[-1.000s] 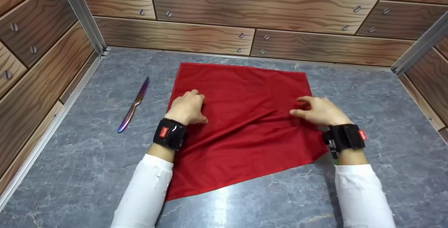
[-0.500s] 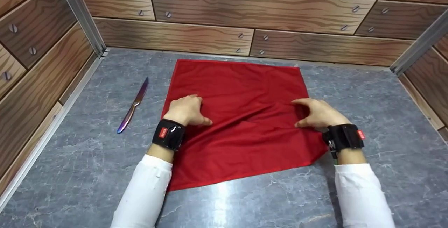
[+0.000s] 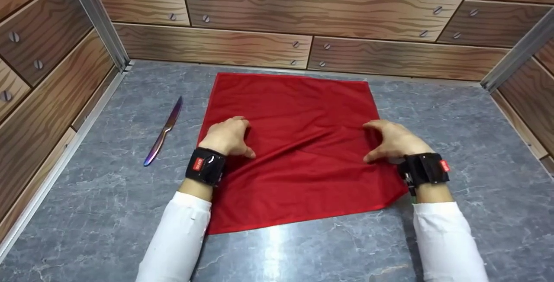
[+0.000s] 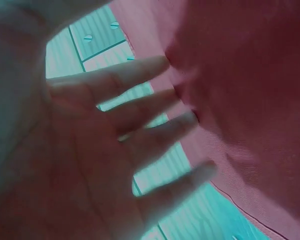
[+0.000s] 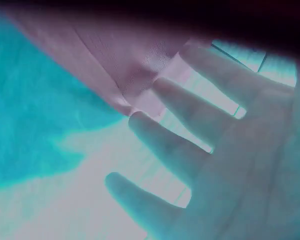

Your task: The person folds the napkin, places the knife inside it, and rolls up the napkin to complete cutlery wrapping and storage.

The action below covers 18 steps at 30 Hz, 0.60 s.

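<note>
A red cloth [image 3: 290, 104] lies spread on the grey tabletop, with a diagonal crease across its middle. Over its left side is my left hand [image 3: 226, 138], fingertips down on the fabric. In the left wrist view the fingers [image 4: 145, 110] are straight and spread, and their tips press small dents in the cloth. My right hand [image 3: 397, 139] is at the cloth's right edge, thumb and fingers apart. Its fingers [image 5: 165, 142] look straight and spread in the right wrist view, some tips right at the cloth's border. Neither hand pinches the fabric.
A table knife [image 3: 163, 131] with a shiny rainbow finish lies to the left of the cloth. Wood-patterned panels [image 3: 259, 9] wall off the back and both sides of the grey tabletop [image 3: 324, 251].
The cloth has slid slightly left and away from me, and its near edge has moved up. My right thumb has spread farther from the fingers. The left hand has shifted slightly.
</note>
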{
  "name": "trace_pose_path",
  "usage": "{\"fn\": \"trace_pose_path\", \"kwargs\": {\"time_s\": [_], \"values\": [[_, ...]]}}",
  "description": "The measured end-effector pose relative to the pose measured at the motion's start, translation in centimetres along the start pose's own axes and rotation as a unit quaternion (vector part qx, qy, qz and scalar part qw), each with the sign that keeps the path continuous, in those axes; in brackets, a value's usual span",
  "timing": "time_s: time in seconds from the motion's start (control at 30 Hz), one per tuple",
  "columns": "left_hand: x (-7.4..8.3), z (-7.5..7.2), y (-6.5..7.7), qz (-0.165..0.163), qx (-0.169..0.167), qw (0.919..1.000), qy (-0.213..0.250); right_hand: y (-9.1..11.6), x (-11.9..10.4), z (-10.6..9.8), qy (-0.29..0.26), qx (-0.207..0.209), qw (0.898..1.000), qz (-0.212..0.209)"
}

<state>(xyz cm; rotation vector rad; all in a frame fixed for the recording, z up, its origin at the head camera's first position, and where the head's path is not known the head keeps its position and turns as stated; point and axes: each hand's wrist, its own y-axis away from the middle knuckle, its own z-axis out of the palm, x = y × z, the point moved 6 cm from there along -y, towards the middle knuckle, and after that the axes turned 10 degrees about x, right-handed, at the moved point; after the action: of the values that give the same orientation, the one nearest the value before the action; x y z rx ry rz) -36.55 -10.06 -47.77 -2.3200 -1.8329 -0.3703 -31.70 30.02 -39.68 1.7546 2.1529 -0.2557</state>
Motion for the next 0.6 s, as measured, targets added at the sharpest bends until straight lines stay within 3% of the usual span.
{"fn": "trace_pose_path", "kwargs": {"time_s": [0.1, 0.2, 0.33, 0.6], "values": [[0.2, 0.1, -0.4, 0.034, 0.038, 0.9987, 0.001, 0.2, -0.7, -0.8, -0.007, 0.028, 1.0, -0.011], [0.4, 0.2, -0.3, 0.044, 0.053, 0.9976, 0.0, 0.2, -1.4, -0.8, -0.022, 0.033, 0.999, -0.024], [0.4, 0.1, 0.2, 0.026, 0.048, 0.9985, -0.003, 0.2, -2.0, -0.1, -0.029, 0.012, 0.999, -0.028], [0.6, -0.2, 0.5, -0.01, 0.018, 0.9997, -0.009, 0.4, -1.3, 0.8, 0.022, -0.019, 1.0, -0.011]]}}
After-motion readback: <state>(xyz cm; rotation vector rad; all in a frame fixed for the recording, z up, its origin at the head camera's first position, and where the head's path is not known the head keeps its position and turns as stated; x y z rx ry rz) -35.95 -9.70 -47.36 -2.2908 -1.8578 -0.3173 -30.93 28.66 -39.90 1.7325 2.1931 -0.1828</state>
